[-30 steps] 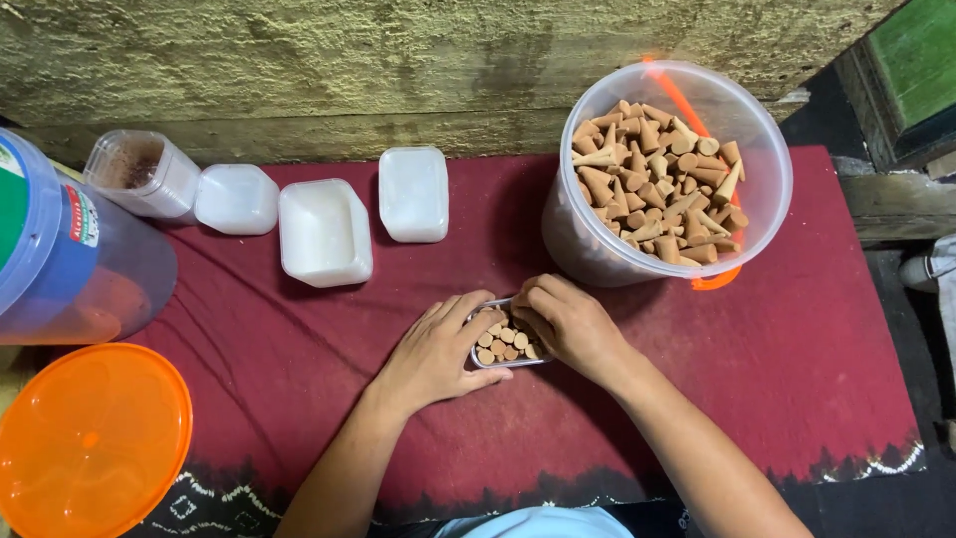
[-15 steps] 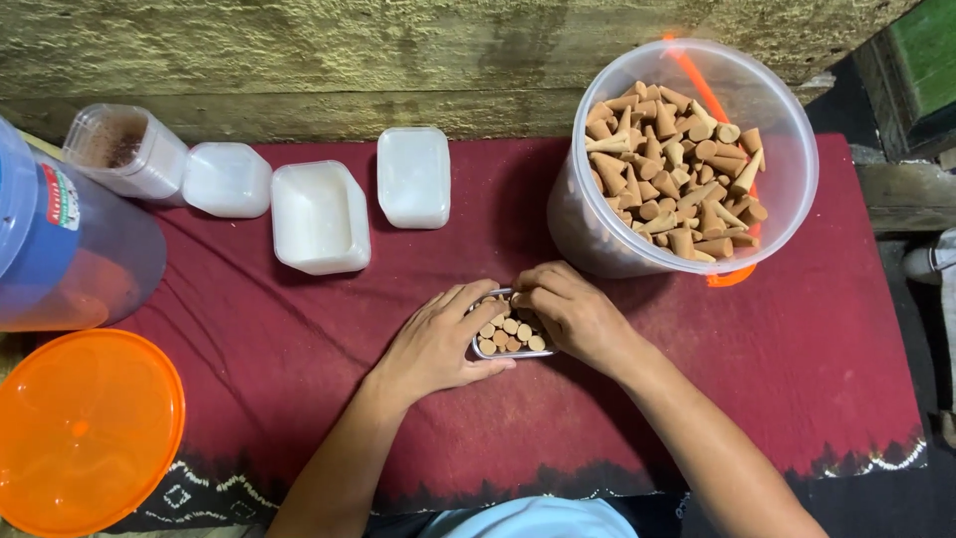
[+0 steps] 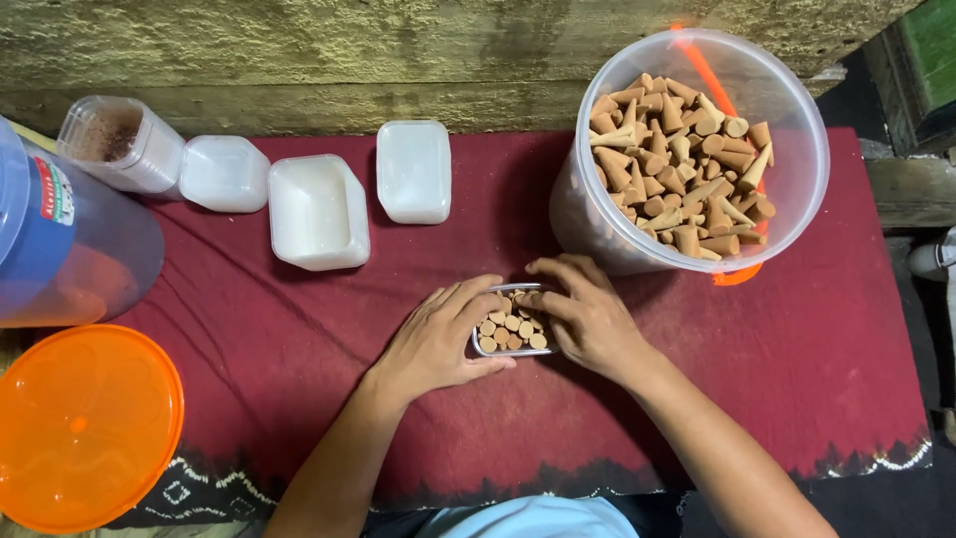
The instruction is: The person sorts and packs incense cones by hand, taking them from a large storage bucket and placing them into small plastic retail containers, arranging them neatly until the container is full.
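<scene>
Small box: we see a clear rectangular container [image 3: 511,329] at the middle of the red cloth [image 3: 797,379], standing open-topped between both hands, packed with brown cones standing on end so that their round bases face up.
Left hand: our left hand [image 3: 438,339] cups the box's left side, fingers curled along its near and left edges, thumb at the near corner; a light enclosing hold on the box.
Right hand: our right hand [image 3: 588,319] rests against the box's right side, fingertips [image 3: 543,299] bent over the far right rim and touching the cones; whether it pinches a single cone we cannot tell.
Bulk stock: a large clear tub [image 3: 797,120] with an orange handle stands just beyond the right hand, roughly half filled with loose brown cones [image 3: 677,169].
Lids and trays: three white plastic pieces [image 3: 319,209] lie in a row along the far edge of the cloth, well apart from the hands.
Small jar: a clear container [image 3: 119,144] with brown powder residue lies at far left.
Large jar: a clear jar with a blue label [image 3: 60,239] lies on its side at left.
Orange lid: a round orange lid [image 3: 80,428] sits at the near left corner.
Backdrop: a rough wooden plank [image 3: 299,50] runs behind the cloth.
</scene>
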